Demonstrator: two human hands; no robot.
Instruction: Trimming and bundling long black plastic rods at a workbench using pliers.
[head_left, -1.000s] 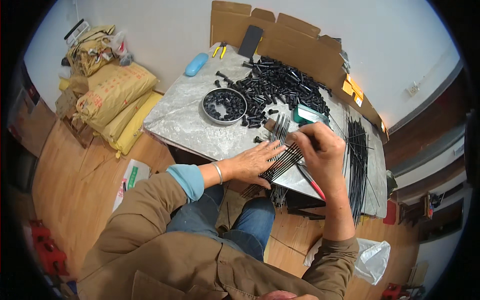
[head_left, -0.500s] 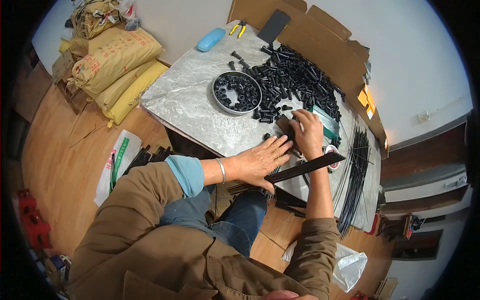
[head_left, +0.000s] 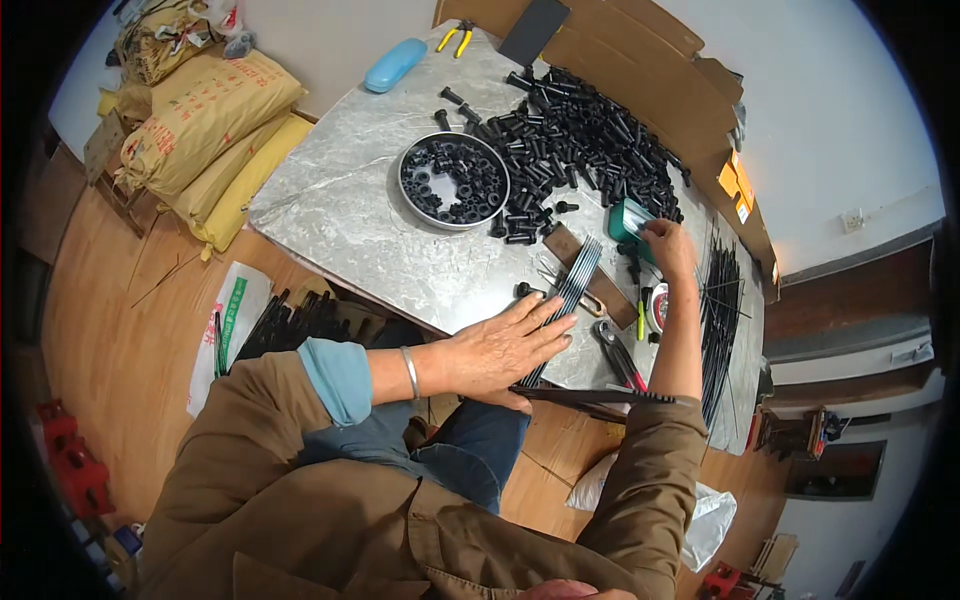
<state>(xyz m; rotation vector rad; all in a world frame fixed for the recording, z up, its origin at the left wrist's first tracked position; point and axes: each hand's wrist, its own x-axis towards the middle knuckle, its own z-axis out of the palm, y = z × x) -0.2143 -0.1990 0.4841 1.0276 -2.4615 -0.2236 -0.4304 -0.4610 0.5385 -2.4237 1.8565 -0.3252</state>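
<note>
My left hand lies flat with fingers stretched across a row of thin grey rods at the table's near edge. A dark bundle of thin black rods runs from beneath its thumb side toward my right forearm. Fingers bent together, my right hand reaches to the mouth of a green box holding pale thin pieces. Whatever is between those fingertips is hidden. Beneath the grey rods lies a flat brown bar. Cutters with red handles rest beside it, near a yellow-green tool.
A round tin of small black nuts stands on the marbled table. Behind it lie many black bolts. Long black rods cover the right side. Pliers, a blue case and cardboard are farther back.
My right hand has moved from beside my left hand to the green box. The grey rods now show fanned under my left fingers, and the black bundle has swung lower at its right end.
</note>
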